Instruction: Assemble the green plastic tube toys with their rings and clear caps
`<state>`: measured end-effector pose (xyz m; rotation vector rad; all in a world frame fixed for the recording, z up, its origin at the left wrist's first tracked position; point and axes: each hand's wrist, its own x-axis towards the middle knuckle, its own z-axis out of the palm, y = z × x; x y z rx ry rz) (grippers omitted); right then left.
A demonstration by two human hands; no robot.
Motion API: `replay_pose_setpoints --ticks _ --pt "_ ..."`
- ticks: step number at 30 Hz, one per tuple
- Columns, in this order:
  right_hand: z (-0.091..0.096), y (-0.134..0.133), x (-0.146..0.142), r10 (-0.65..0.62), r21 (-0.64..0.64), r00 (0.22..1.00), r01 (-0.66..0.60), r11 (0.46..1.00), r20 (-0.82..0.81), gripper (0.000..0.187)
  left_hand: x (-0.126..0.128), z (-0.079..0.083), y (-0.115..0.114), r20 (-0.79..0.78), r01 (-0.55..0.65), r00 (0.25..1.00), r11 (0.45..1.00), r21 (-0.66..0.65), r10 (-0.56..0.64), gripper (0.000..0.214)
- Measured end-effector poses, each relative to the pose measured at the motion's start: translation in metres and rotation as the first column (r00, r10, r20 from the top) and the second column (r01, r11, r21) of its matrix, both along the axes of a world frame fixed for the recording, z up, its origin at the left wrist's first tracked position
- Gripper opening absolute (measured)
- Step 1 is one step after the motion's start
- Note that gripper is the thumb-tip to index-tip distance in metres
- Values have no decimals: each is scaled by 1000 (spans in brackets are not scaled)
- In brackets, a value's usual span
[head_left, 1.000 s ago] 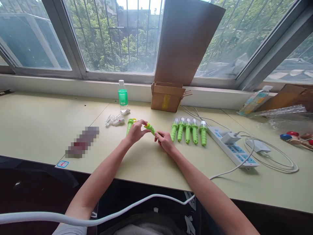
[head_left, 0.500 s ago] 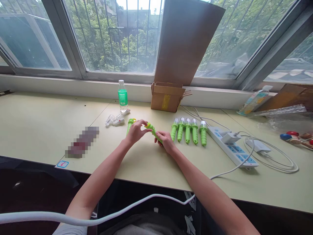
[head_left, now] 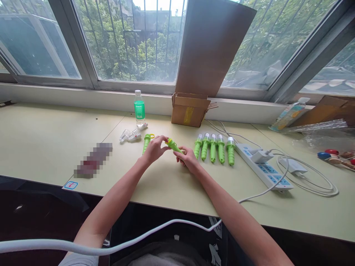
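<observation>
Between my hands is a green plastic handle [head_left: 174, 146] with a yellow ring at its upper end, tilted up to the left. My right hand [head_left: 188, 159] wraps its lower end. My left hand [head_left: 154, 149] pinches at the yellow end, fingers curled. Just left of that hand lies a second green handle [head_left: 146, 143] with a yellow loop, partly hidden by the hand. On the right stand out several green ribbed handles [head_left: 213, 147] with clear caps, laid in a row. Beyond my left hand lie several loose clear plastic caps [head_left: 134, 136].
A bottle with a green label [head_left: 139, 110] stands behind the clear caps. A cardboard box [head_left: 189, 111] sits by the window sill. The white power strip [head_left: 263, 168] with plugs and cables lies to the right. A white cable [head_left: 144, 240] crosses in front of me.
The held handle has turned slightly, and the fingers of my right hand have shifted along its lower end. My left hand has barely moved.
</observation>
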<state>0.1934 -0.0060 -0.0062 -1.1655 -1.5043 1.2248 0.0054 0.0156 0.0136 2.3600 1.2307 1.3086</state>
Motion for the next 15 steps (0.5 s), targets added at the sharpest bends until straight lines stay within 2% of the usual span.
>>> replay_pose_setpoints --ticks 9,15 --pt "3 0 -1 10 -12 999 -10 1000 -40 38 -1 -1 1 -3 -1 1000 998 55 1 23" --pt "2 1 0 4 -21 997 -5 1000 -73 36 -1 -1 0 -1 -1 1000 1000 24 1 22"
